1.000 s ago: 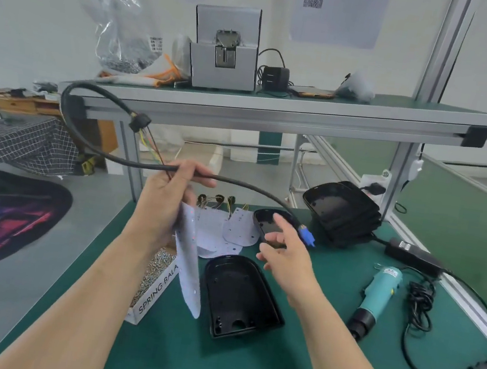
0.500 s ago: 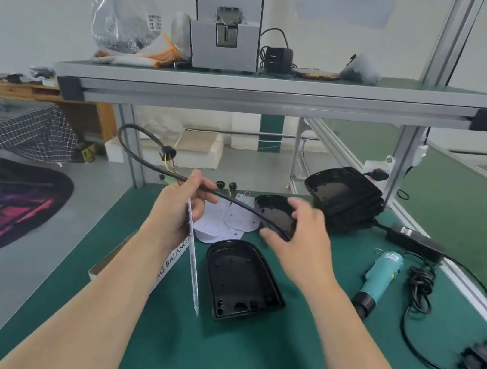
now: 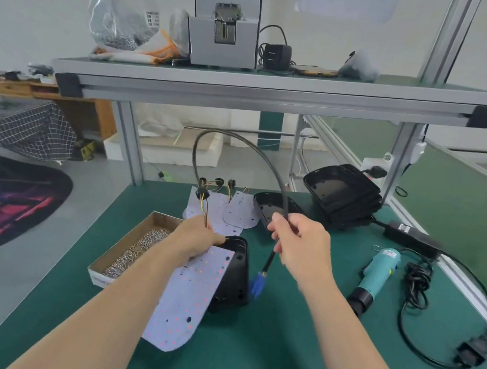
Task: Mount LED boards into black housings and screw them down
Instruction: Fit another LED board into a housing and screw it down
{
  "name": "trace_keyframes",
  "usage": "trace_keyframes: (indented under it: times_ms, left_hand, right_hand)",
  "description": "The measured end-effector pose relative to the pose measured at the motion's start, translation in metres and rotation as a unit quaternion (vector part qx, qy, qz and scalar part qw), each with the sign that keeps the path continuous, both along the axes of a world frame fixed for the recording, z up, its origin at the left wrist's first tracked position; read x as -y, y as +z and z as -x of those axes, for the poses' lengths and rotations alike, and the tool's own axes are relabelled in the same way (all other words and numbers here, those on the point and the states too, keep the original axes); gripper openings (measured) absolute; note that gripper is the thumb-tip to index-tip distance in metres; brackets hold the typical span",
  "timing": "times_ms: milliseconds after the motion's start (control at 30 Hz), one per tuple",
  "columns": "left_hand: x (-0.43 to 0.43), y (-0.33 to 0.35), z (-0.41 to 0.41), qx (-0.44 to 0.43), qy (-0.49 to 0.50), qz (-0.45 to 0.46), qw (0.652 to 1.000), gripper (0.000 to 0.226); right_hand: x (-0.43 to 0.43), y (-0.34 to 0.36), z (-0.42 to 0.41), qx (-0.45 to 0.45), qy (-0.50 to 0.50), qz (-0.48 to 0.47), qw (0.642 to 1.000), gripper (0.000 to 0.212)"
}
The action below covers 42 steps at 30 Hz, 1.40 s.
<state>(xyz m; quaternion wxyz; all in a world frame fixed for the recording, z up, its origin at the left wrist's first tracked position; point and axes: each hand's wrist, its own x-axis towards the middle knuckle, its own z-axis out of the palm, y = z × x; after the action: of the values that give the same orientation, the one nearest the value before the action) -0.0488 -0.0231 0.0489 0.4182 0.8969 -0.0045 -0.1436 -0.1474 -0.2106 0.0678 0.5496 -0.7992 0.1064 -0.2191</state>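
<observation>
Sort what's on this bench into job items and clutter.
For the job:
LED board, held by the left hand
cable, held by the right hand
black housing
box of screws
electric screwdriver
stacked housings

Lying about:
plastic bag
charger
phone

Glossy black plastic housing [image 3: 234,277], matt white LED board [image 3: 187,299], green mat [image 3: 241,358].

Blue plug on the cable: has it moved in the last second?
Yes. The blue plug left the far housing and now hangs closer in, beside the near housing.
</observation>
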Motion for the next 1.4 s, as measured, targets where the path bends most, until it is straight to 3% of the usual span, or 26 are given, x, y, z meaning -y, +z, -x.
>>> trace_keyframes:
  times_ms: [133, 233, 367, 433, 533, 567, 633, 667, 733, 1100, 1200, 1400]
  left_hand:
    - [0.006, -0.01, 0.003, 0.057, -0.023, -0.238, 0.969, 0.027]
    - [0.003, -0.018, 0.007, 0.068, -0.008, -0.263, 0.962, 0.033]
    - [-0.001, -0.019, 0.001, 0.06, -0.01, -0.244, 0.968, 0.022]
    - [-0.005, -0.016, -0.003, 0.022, -0.014, -0.203, 0.979, 0.026]
    - [-0.015, -0.014, -0.004, -0.109, -0.011, -0.023, 0.994, 0.066]
    - [-0.018, -0.014, -0.001, -0.135, -0.004, 0.031, 0.99, 0.06]
    - [-0.019, -0.014, 0.006, -0.17, 0.019, 0.091, 0.981, 0.017]
    - [-0.019, -0.013, 0.009, -0.175, 0.032, 0.109, 0.978, 0.007]
    - [-0.021, -0.012, 0.009, -0.172, 0.052, 0.138, 0.974, 0.014]
    - [-0.019, -0.004, 0.006, -0.164, 0.085, 0.176, 0.967, 0.004]
    - [-0.017, -0.004, 0.008, -0.161, 0.083, 0.196, 0.964, 0.013]
    - [-0.016, 0.001, 0.01, -0.167, 0.095, 0.213, 0.958, 0.009]
  right_hand:
    - [-0.008, 0.0, 0.012, 0.073, -0.024, 0.091, 0.993, 0.037]
    - [-0.009, 0.003, 0.016, 0.133, -0.047, 0.143, 0.98, 0.037]
    - [-0.015, 0.004, 0.016, 0.132, -0.009, 0.034, 0.991, 0.031]
    - [-0.018, -0.002, 0.017, 0.116, 0.025, 0.011, 0.993, 0.028]
    - [-0.019, -0.015, 0.019, 0.106, 0.053, 0.006, 0.993, 0.026]
    - [-0.019, -0.017, 0.021, 0.103, 0.059, -0.003, 0.993, 0.026]
    - [-0.016, -0.021, 0.024, 0.093, 0.07, -0.01, 0.993, 0.024]
    - [-0.014, -0.023, 0.026, 0.089, 0.075, -0.004, 0.993, 0.023]
    - [-0.009, -0.024, 0.031, 0.091, 0.085, 0.001, 0.992, 0.022]
    - [0.009, -0.019, 0.045, 0.202, 0.139, 0.112, 0.963, 0.02]
    - [0.014, -0.019, 0.047, 0.213, 0.131, 0.138, 0.958, 0.024]
    - [0.017, -0.015, 0.051, 0.196, 0.129, 0.11, 0.966, 0.02]
